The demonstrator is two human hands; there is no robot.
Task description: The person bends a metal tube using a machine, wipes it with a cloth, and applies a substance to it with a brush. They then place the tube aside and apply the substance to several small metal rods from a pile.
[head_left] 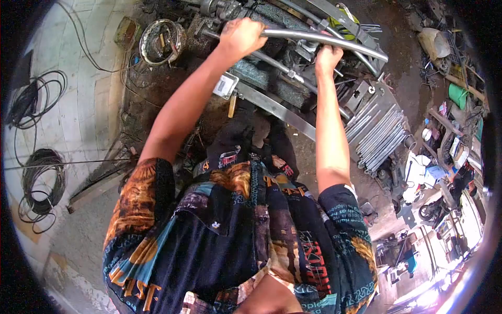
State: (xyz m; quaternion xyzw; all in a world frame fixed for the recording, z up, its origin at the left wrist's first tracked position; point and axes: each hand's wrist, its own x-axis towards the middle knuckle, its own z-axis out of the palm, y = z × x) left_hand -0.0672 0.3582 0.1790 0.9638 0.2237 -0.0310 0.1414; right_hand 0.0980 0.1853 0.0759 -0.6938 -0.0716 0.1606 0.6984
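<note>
My left hand [241, 39] is wrapped round the left end of a long, shiny metal bar [324, 37]. The bar slants across the top of the view over a greasy machine [256, 76] with several steel rods. Just below the bar, my right hand [328, 58] is closed with its fingers curled. The bar and the hand itself hide what those fingers hold. A flat steel rail [277, 109] runs along the near side of the machine, with a light-coloured switch box [226, 85] at its left end.
Many thin metal rods [379, 133] lie stacked on a plate at the right. A round bucket [161, 43] stands left of the machine. Coils of black cable [42, 180] lie on the left floor. A green container [458, 95] and scattered parts fill the far right.
</note>
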